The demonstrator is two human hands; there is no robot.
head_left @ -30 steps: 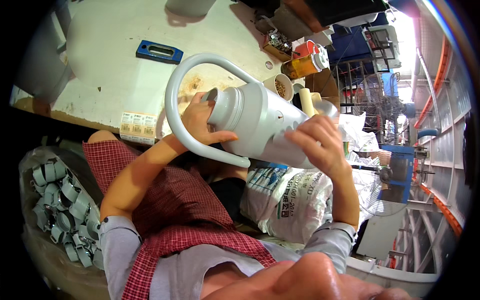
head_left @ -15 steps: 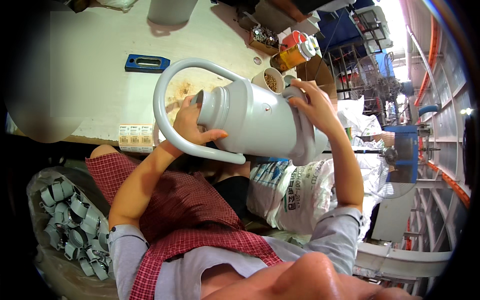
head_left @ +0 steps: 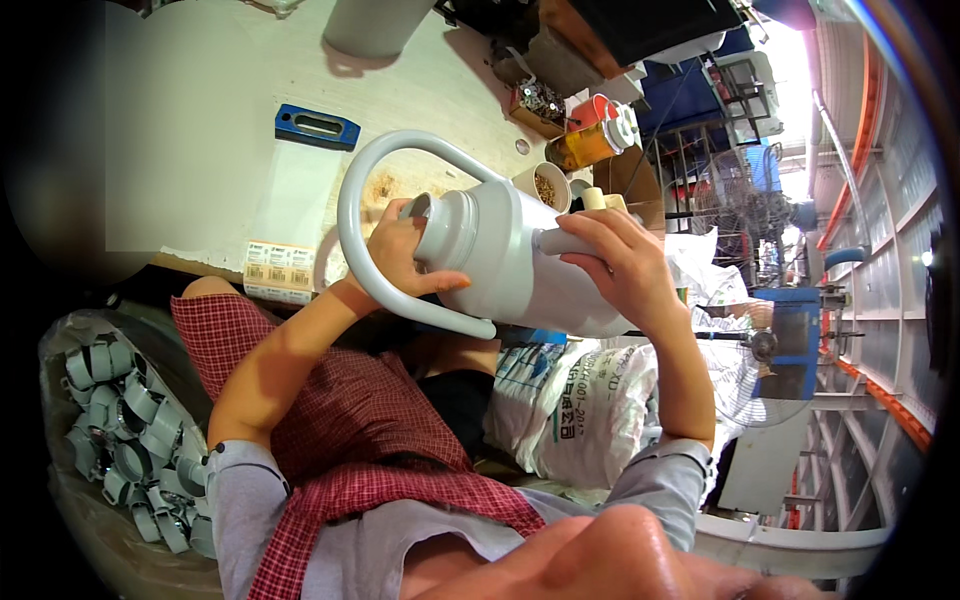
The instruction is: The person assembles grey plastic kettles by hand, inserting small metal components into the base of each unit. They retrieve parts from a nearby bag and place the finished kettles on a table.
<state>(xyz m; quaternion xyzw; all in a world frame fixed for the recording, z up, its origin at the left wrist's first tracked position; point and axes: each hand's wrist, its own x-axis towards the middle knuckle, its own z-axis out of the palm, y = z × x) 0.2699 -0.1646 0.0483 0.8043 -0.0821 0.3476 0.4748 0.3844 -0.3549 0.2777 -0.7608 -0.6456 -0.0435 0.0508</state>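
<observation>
A light grey jug body lies on its side in front of me, its neck pointing left. My left hand is closed on the neck, with the thumb along the lower side and fingers by the mouth. Around the neck and that wrist arcs a large grey loop handle. My right hand grips a grey rounded handle piece, its end against the jug's side. The rest of that piece is hidden behind the hand.
On the table are a blue-framed tool, a label sheet, a cup of small brass-coloured parts, an amber jar and a grey cylinder. A bag of grey clamp-like parts stands lower left, white sacks below the jug.
My right hand has shifted the handle piece from around the jug's base to its side, where the piece now covers a small metal stud. The left hand keeps its hold on the neck.
</observation>
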